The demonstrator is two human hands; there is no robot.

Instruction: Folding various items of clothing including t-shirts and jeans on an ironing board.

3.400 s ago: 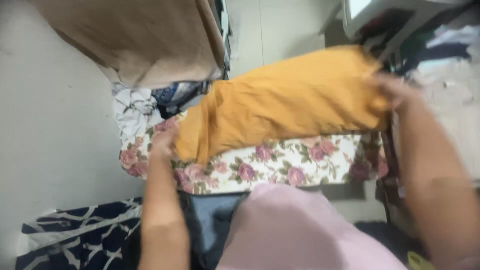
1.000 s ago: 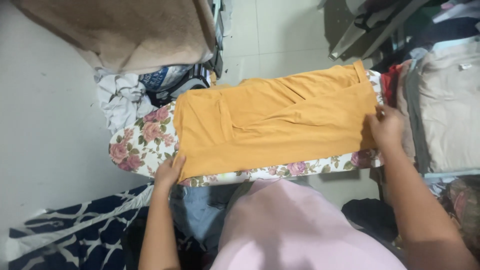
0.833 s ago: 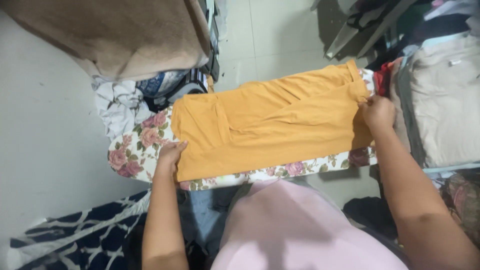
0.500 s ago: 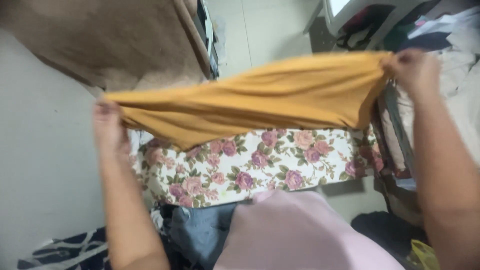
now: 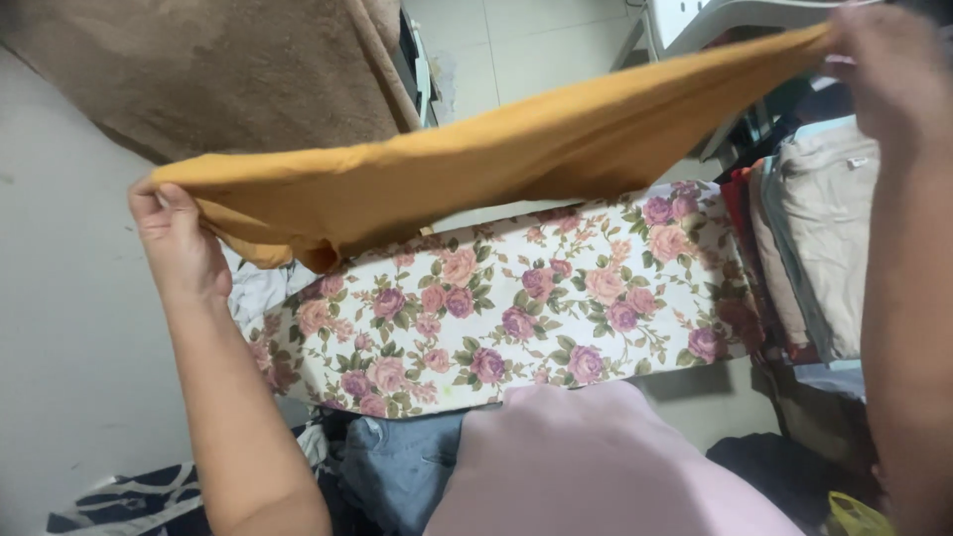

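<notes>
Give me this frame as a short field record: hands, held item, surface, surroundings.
left hand: grips one end of the mustard-yellow garment
right hand: grips the other end, higher
garment: stretched in the air, clear of the floral ironing board
board: bare cover
right of board: stack of folded clothes
upper left: brown blanket

A floral ironing board (image 5: 516,308) runs across the middle, bare on top. Off its right end stands a stack of folded clothes (image 5: 809,238), beige uppermost with red and grey edges showing. A brown blanket (image 5: 218,74) hangs at the upper left. Past the board's near edge lie grey-blue cloth (image 5: 397,467) and a navy patterned rug (image 5: 124,501). White crumpled cloth (image 5: 253,288) sits at its left end.
</notes>
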